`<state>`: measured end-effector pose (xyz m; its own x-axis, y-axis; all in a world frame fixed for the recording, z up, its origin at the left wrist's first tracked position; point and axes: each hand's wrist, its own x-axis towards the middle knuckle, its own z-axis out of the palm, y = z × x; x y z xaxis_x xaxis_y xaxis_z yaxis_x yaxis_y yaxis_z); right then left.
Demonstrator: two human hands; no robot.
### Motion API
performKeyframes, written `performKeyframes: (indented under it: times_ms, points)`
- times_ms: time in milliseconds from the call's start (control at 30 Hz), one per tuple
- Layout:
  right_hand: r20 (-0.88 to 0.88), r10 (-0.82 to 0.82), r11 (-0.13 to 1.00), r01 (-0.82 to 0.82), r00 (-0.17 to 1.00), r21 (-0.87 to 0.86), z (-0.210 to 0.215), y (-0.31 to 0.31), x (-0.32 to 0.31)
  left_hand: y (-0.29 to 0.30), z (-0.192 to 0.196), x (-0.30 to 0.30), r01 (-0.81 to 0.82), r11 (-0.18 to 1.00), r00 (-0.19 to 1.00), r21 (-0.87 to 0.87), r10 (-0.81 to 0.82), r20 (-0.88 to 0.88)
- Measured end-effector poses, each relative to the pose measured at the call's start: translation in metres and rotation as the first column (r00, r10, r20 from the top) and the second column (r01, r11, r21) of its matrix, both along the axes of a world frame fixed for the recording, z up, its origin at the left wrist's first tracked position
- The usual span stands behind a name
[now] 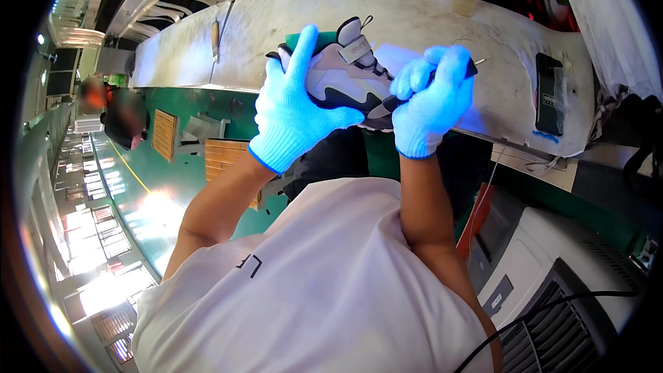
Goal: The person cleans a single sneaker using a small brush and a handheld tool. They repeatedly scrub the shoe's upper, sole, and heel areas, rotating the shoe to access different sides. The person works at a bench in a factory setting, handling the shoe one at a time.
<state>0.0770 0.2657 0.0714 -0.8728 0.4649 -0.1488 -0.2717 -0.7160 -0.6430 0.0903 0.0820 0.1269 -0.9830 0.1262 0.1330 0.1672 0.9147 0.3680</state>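
A grey, white and black sneaker (341, 81) with green material inside its collar is held on its side above the front edge of the worktable. My left hand (289, 105), in a knit glove, grips the heel end, with a finger stretched up past the collar and the thumb along the sole. My right hand (434, 97), gloved too, is closed by the toe around a slim dark-handled tool (472, 68). A thin metal tip sticks out from its far side; its exact kind is unclear. A dark, grey-tipped piece shows between this hand and the toe; I cannot tell what it belongs to.
The long pale worktable (269, 17) carries a wooden-handled tool (215, 40) at left and a dark phone-like object (548, 93) at right. White cloth (611, 21) hangs at the far right. A grey machine (545, 262) stands lower right. People and slatted wooden seats (164, 134) are at left.
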Motion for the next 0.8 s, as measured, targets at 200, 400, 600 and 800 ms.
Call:
performKeyframes:
  times_ms: [200, 400, 600, 800]
  points:
    - [0.129, -0.079, 0.996, 0.074, 0.988, 0.042, 0.018, -0.017, -0.033, -0.027, -0.008, -0.017, -0.024, 0.999, 0.991, 0.047, 0.018, 0.131]
    - [0.124, 0.024, 0.997, -0.015, 0.992, -0.071, -0.015, 0.069, -0.022, -0.059, -0.019, -0.077, 0.057, 0.991, 0.900, 0.123, -0.104, 0.424]
    - [0.212, -0.010, 0.991, -0.018, 0.977, 0.132, -0.082, 0.099, 0.042, -0.064, -0.030, -0.114, 0.211, 0.950, 0.841, 0.229, -0.296, 0.453]
    - [0.290, -0.111, 0.904, -0.024, 0.950, 0.426, -0.077, 0.072, 0.043, -0.059, -0.048, -0.118, 0.222, 0.941, 0.958, 0.257, -0.260, 0.124]
